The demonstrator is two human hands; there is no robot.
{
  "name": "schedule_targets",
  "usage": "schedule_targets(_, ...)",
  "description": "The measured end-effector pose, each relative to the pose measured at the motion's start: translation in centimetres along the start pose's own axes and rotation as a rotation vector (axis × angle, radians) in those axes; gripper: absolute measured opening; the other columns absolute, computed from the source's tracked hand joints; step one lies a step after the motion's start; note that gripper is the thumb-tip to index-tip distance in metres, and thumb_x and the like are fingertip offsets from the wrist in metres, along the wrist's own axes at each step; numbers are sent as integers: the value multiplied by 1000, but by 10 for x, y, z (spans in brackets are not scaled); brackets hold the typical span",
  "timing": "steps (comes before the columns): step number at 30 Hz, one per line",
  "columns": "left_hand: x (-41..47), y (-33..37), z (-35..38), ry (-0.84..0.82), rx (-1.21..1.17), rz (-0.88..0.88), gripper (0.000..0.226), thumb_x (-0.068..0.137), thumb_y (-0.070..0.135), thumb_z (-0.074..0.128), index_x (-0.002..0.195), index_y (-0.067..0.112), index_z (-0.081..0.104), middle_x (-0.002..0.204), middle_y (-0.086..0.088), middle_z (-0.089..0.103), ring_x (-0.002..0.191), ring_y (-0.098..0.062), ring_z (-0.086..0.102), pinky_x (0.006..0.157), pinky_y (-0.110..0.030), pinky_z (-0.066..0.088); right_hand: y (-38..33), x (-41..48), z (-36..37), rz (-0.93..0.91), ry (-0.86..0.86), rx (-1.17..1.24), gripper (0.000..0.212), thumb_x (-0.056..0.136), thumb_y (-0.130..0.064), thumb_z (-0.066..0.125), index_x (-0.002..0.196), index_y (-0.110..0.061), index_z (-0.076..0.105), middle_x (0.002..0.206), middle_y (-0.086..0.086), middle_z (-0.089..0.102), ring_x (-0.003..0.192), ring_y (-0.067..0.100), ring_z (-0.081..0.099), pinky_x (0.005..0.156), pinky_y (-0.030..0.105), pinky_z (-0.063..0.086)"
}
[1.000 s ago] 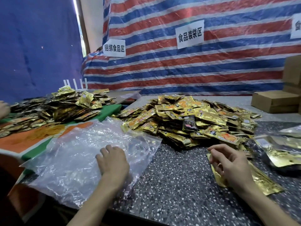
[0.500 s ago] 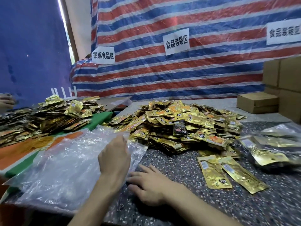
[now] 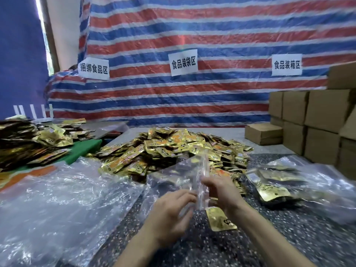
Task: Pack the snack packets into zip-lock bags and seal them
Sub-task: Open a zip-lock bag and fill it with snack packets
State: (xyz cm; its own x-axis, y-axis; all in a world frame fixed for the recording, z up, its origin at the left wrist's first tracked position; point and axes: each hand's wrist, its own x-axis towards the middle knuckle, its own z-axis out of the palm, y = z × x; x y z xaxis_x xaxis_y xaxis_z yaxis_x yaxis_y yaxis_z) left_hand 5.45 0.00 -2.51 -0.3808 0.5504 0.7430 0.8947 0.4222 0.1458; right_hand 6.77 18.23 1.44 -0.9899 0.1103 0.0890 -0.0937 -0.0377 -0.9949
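Both hands hold one clear zip-lock bag (image 3: 185, 174) upright above the speckled table (image 3: 289, 237). My left hand (image 3: 171, 214) pinches its lower left part, and my right hand (image 3: 221, 191) grips its right edge. The bag looks empty. A big heap of gold snack packets (image 3: 173, 151) lies just behind it. One gold packet (image 3: 219, 218) lies flat on the table under my right wrist. Left of my hands spreads a pile of clear empty bags (image 3: 57, 205).
Filled clear bags of gold packets (image 3: 275, 184) lie at the right. Cardboard boxes (image 3: 317, 122) are stacked at the far right. A second heap of packets (image 3: 32, 139) sits on a green and orange surface at the left. A striped tarp with paper signs hangs behind.
Both hands have lifted one clear bag off the pile at the left and brought it to the middle, in front of the packet heap. The view has shifted right and tilted up.
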Motion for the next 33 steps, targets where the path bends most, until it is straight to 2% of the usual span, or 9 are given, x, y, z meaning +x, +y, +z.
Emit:
schedule_targets(4, 0, 6, 8, -132, -421, -351, 25, 85, 43, 57, 83, 19, 68, 81, 8, 67, 76, -5, 61, 71, -31, 51, 20, -9, -14, 40, -96, -13, 22, 90, -13, 67, 68, -8, 69, 65, 8, 60, 54, 14, 55, 45, 22, 41)
schedule_targets(9, 15, 18, 5, -208, -1042, -815, 50, 83, 53, 42, 65, 10, 59, 68, -12, 63, 60, -23, 51, 54, -30, 32, 39, -9, -14, 18, -119, -64, 38, 71, -41, 85, 69, -6, 69, 63, 10, 61, 47, 16, 50, 42, 23, 38)
schedule_targets(12, 31, 13, 6, -184, -947, -844, 58, 86, 60, 59, 59, 9, 65, 58, -7, 62, 48, -15, 52, 49, -22, 38, 44, -8, -15, -19, -195, -83, 44, 75, -47, 80, 71, -6, 66, 61, 7, 59, 44, 13, 49, 41, 21, 38)
schedule_targets(15, 36, 13, 16, -188, -843, -878, 66, 70, 59, 72, 81, -6, 68, 63, -11, 65, 43, -15, 51, 41, -21, 36, 43, -10, -19, -105, -233, -90, 54, 70, -44, 78, 80, 8, 64, 65, 13, 58, 48, 15, 49, 43, 22, 37)
schedule_targets(20, 22, 9, 30, -143, -909, -1010, 55, 54, 53, 80, 76, 11, 52, 55, -4, 52, 36, -12, 43, 33, -19, 30, 42, -14, -20, -185, -317, -157, 43, 71, -28, 77, 82, 12, 66, 60, 13, 54, 42, 12, 45, 40, 20, 33)
schedule_targets(24, 15, 4, 35, -102, -1008, -1046, 60, 54, 47, 88, 83, 10, 51, 57, -6, 53, 40, -14, 46, 36, -22, 32, 37, -17, -18, -192, -373, -130, 10, 75, -14, 71, 65, -12, 70, 51, 8, 49, 39, 13, 39, 38, 21, 29)
schedule_targets(28, 13, 2, 35, -97, -1153, -1112, 79, 52, 30, 97, 110, 3, 49, 55, -6, 61, 36, -12, 48, 32, -21, 37, 37, -20, -19, -187, -366, -147, 25, 74, -11, 68, 51, -21, 64, 48, 3, 48, 36, 9, 39, 38, 17, 28)
schedule_targets(30, 12, 0, 32, -155, -1187, -1082, 74, 56, 26, 96, 117, 5, 60, 64, -11, 66, 38, -12, 49, 32, -20, 36, 37, -21, -18, -196, -355, -170, 29, 75, -12, 68, 50, -20, 58, 48, -1, 53, 36, 8, 40, 37, 17, 28)
schedule_targets(33, 10, -3, 30, -69, -1150, -1062, 47, 63, 20, 91, 102, 6, 72, 68, -11, 64, 39, -13, 44, 33, -19, 34, 34, -21, -19, -221, -205, -100, 28, 77, -17, 72, 54, -8, 58, 50, 1, 53, 38, 12, 38, 36, 18, 27)
